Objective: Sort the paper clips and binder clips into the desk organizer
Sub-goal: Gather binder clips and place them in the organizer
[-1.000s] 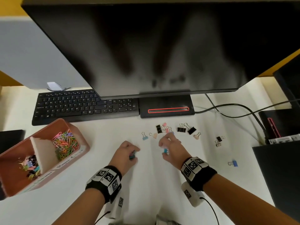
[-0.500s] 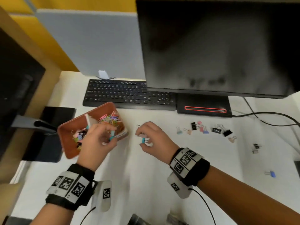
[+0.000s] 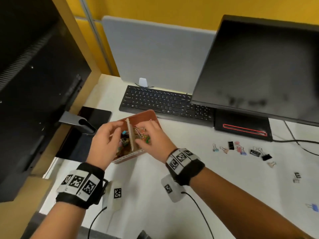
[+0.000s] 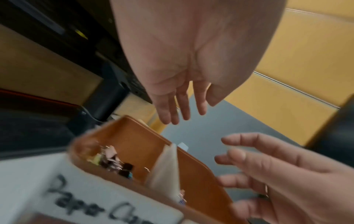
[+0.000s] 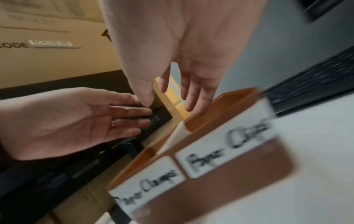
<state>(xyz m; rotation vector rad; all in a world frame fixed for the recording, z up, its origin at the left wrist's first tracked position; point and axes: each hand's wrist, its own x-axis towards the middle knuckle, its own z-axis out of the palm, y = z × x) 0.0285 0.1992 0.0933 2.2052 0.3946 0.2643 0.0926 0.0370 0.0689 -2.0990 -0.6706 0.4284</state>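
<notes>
Both hands hovered over the desk organizer point(image 3: 151, 116), the left hand point(image 3: 105, 144) above its left compartment of binder clips point(image 3: 123, 141), the right hand point(image 3: 151, 137) above the right compartment of paper clips point(image 3: 142, 135). Each grip was released, fingers straight and holding nothing, so the drop step looked just finished. Half a second earlier each hand had pinched a small blue clip short of the organizer; those grasps were now gone. More loose binder clips point(image 3: 241, 150) lay on the white surface point(image 3: 198, 169) well to the right, near the monitor base point(image 3: 243, 128). Next, the hands would likely need to travel right and pinch another clip each.
</notes>
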